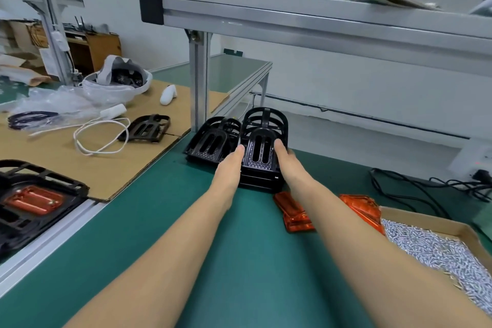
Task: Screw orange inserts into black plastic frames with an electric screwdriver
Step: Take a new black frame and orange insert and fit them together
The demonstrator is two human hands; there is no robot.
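Two stacks of black frames sit at the green counter's far edge. The left hand and right hand clasp the nearer stack's sides; their fingers are mostly hidden. Two orange inserts lie just right, partly hidden by the forearm, beside a screw tray cut off at the right. Bare green counter lies near.

green bench; black frames; orange inserts; screw box; cardboard

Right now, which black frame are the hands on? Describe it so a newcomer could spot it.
On the green bench mat, at the foot of the aluminium shelf post, stand two stacks of black plastic frames. It is the top frame of the right stack, taller than the left stack, flanked by both hands.
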